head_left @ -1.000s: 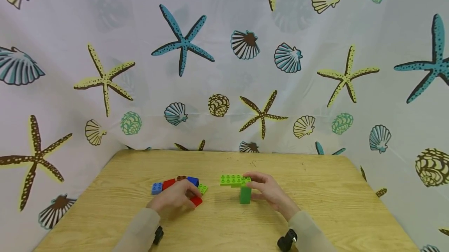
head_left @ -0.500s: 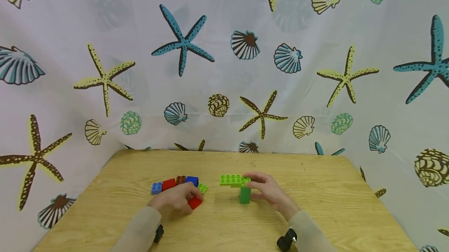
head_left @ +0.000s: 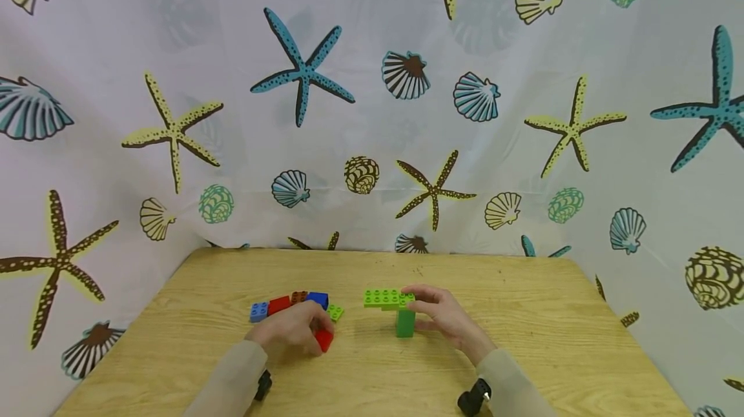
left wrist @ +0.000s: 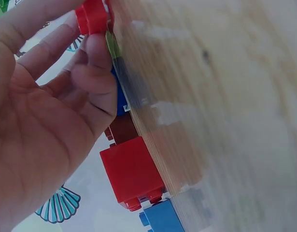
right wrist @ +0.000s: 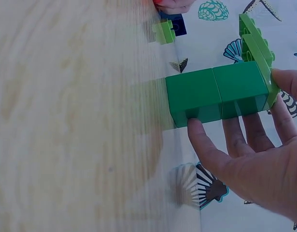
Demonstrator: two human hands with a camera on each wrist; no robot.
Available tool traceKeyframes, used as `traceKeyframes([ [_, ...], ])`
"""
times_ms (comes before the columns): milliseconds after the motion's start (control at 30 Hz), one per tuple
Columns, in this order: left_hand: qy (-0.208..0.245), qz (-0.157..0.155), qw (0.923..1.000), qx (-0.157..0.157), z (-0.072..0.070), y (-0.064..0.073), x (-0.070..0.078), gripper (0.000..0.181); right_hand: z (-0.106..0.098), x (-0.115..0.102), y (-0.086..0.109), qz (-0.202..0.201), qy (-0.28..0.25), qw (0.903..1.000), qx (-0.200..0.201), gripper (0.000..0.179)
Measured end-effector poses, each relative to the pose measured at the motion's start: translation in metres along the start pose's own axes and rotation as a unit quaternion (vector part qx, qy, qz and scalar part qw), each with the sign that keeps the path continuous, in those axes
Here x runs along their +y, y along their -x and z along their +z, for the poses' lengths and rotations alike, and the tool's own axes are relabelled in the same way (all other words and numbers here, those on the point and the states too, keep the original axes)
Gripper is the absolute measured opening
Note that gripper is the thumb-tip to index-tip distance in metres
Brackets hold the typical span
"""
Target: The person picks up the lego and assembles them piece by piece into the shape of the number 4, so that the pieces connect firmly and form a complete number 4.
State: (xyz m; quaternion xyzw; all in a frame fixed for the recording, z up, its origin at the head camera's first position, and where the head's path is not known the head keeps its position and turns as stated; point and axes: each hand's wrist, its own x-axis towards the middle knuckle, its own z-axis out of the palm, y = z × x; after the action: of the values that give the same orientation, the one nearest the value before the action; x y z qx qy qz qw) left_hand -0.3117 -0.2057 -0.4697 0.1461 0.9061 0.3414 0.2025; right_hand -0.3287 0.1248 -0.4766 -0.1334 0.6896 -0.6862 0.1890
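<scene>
My left hand (head_left: 293,326) pinches a red toy brick (head_left: 324,339) low over the wooden table. In the left wrist view that brick (left wrist: 92,18) sits at the fingertips, its lower part partly hidden. My right hand (head_left: 450,320) holds a standing toy-brick build, with fingers at its side and at its top. Two dark green bricks (right wrist: 216,94) are stacked as its column. Light green plates (head_left: 382,297) lie across the top and stick out to the left. In the right wrist view the light green plates (right wrist: 257,46) show edge-on.
Behind my left hand lie a light blue brick (head_left: 259,311), a red brick (head_left: 279,305), a brown brick (head_left: 299,297), a dark blue brick (head_left: 318,299) and a small light green brick (head_left: 335,312). A shell-patterned cloth (head_left: 360,113) hangs behind the table (head_left: 523,339).
The red brick in my left hand has turned and shifted slightly towards me. My right hand and the green build have stayed in place.
</scene>
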Motion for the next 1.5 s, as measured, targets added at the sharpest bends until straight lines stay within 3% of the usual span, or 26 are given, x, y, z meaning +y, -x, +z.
traceKeyframes([
  [133,0.000,0.008,1.0000,0.000,0.000,0.000,-0.001,0.039,0.001,0.001,0.000,0.002,-0.003,1.0000,0.000,0.048],
  [367,-0.008,0.069,0.9975,0.014,-0.003,-0.004,-0.002,0.039,0.001,0.002,0.000,-0.001,0.000,1.0000,0.001,0.047],
  [533,0.002,0.085,0.9959,0.030,-0.002,-0.006,0.001,0.041,0.000,0.002,0.000,-0.005,0.005,1.0000,0.004,0.046],
  [833,0.051,0.067,0.9951,0.052,0.003,-0.007,0.010,0.040,-0.001,0.002,0.000,-0.005,0.007,0.9999,0.009,0.046],
  [1067,0.077,0.048,0.9914,0.094,0.008,-0.010,0.017,0.040,-0.001,0.002,0.001,-0.005,0.010,0.9999,0.002,0.048],
  [1267,0.106,0.060,0.9851,0.121,0.016,-0.016,0.023,0.042,-0.001,0.003,0.000,-0.001,0.008,1.0000,0.000,0.047],
  [1500,0.089,0.065,0.9840,0.139,0.022,-0.022,0.031,0.039,-0.001,0.002,-0.001,0.001,0.005,1.0000,0.002,0.049],
])
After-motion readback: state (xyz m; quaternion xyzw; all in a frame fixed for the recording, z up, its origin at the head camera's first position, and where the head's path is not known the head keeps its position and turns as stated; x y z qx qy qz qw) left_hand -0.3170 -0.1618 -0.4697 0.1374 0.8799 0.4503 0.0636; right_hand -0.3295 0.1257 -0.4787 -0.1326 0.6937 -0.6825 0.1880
